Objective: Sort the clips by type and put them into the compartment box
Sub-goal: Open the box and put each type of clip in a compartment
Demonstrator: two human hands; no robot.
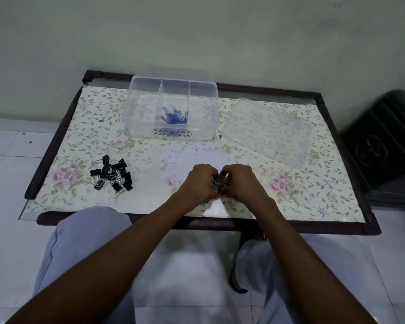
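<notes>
Head: both hands (221, 182) cup spiky silver clips (220, 182)

The box (136, 106), clear plastic with three compartments, stood open at the table's far edge, left of centre. Blue paper clips (174, 116) lay heaped in its middle compartment; the outer two looked bare. Its clear lid (267, 132) lay flat just right of it. Black binder clips (111, 175) sat in a loose pile near the left edge. Silver clips (219, 182) were bunched near the front edge, at the middle.
</notes>
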